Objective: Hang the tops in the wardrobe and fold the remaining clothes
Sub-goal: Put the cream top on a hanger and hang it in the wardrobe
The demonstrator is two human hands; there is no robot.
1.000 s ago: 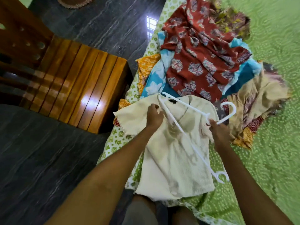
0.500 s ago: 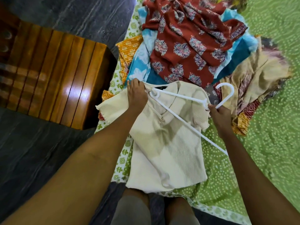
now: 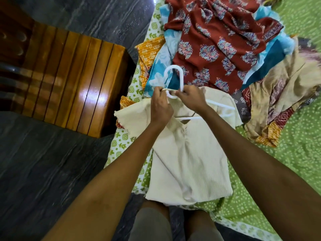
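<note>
Hands, left (image 3: 160,105) and right (image 3: 190,99), each grip the white hanger (image 3: 173,73), its arms half hidden under the cream top (image 3: 187,153).

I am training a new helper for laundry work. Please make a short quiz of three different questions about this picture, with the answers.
1. True or false: the white hanger lies untouched on the wooden chair.
2. Which garment lies directly under both hands? A) the cream ribbed top B) the red printed garment C) the orange printed cloth
3. Fill in: the clothes pile rests on a ____ bedsheet with white dots.

Key
1. False: the left hand and right hand both grip it near the hook, above the top's neckline.
2. A
3. green
</note>
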